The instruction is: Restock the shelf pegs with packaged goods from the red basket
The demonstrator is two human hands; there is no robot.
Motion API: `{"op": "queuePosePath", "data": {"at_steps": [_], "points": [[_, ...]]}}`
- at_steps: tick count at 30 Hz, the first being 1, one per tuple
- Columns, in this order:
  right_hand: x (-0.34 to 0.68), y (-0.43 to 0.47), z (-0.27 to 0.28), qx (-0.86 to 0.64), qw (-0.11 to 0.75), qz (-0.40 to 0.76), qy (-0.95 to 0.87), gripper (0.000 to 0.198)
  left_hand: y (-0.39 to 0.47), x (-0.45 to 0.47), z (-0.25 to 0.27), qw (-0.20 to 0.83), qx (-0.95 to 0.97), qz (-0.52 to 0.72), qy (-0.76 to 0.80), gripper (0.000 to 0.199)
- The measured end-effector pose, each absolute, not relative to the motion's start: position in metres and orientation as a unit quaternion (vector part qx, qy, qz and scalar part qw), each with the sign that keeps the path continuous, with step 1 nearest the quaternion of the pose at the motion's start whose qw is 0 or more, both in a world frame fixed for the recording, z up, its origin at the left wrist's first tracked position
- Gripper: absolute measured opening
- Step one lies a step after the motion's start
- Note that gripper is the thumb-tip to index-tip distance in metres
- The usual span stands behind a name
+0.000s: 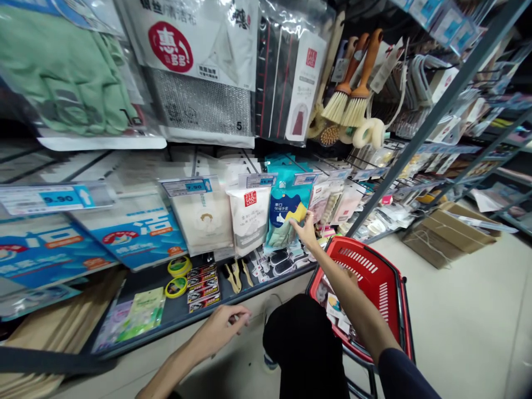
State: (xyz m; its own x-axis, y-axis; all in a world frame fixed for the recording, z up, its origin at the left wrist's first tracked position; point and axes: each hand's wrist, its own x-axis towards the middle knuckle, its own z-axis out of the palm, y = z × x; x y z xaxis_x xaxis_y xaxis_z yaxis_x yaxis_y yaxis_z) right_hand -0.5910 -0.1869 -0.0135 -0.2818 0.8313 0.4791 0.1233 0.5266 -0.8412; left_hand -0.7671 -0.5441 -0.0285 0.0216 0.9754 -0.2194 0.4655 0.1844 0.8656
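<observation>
My right hand reaches to a teal pack of gloves hanging on the rack. Its thumb lies over the front of the pack and the index finger is at the pack's right edge, with the two spread apart. Whether the other fingers are behind the pack I cannot tell. My left hand hovers in front of the bottom shelf, its fingers loosely bent and nothing in them. To the left of the teal pack hang a white pack with a red label and a cream pack.
A red shopping basket with several items in it stands beneath my right arm. Small brushes and yellow round tins lie on the bottom shelf. Wooden-handled brushes hang above. A cardboard box is on the floor.
</observation>
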Motion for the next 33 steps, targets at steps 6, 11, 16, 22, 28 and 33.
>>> {"op": "queuePosePath", "data": {"at_steps": [6,11,16,22,28,33], "points": [[-0.591,-0.181,0.013,-0.307,0.558,0.348,-0.688,0.061,-0.544,-0.767,-0.030,0.434,0.566,0.288,0.639,0.042],[-0.584,-0.176,0.028,-0.344,0.537,0.282,-0.716,0.059,-0.543,-0.767,-0.031,0.436,0.567,0.289,0.637,0.043],[-0.578,-0.173,0.039,-0.373,0.532,0.165,-0.742,0.035,-0.542,-0.767,-0.028,0.432,0.570,0.287,0.638,0.044],[-0.576,-0.174,0.049,-0.384,0.537,0.035,-0.751,0.019,-0.542,-0.766,-0.031,0.433,0.573,0.283,0.636,0.044],[-0.575,-0.162,0.042,-0.352,0.538,0.158,-0.750,0.036,-0.540,-0.765,-0.033,0.427,0.579,0.277,0.637,0.044],[-0.540,-0.163,0.001,-0.432,0.556,0.209,-0.679,0.055,-0.544,-0.772,-0.034,0.442,0.560,0.283,0.641,0.048]]}}
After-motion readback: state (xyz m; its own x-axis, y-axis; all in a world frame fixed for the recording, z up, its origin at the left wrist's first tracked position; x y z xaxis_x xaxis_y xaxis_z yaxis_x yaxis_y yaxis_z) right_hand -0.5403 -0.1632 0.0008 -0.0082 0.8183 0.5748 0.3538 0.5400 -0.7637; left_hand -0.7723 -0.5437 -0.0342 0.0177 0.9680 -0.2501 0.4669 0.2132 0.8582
